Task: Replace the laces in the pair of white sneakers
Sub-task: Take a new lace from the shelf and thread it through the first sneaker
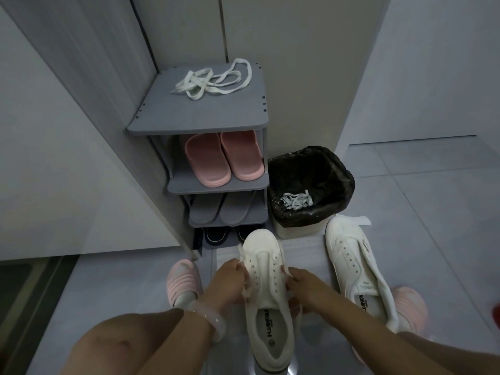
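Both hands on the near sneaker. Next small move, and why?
Probably pull the lace ends even and feed one through the next eyelet. The left hand and right hand each pinch a lace end beside the sneaker, whose upper eyelets show empty. The other sneaker is unlaced; spare laces wait on the rack top.

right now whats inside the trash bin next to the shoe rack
A bundle of white shoelaces lies in the black-lined trash bin, beside the shoe rack. The dark liner's folds hide whatever may lie beneath them.
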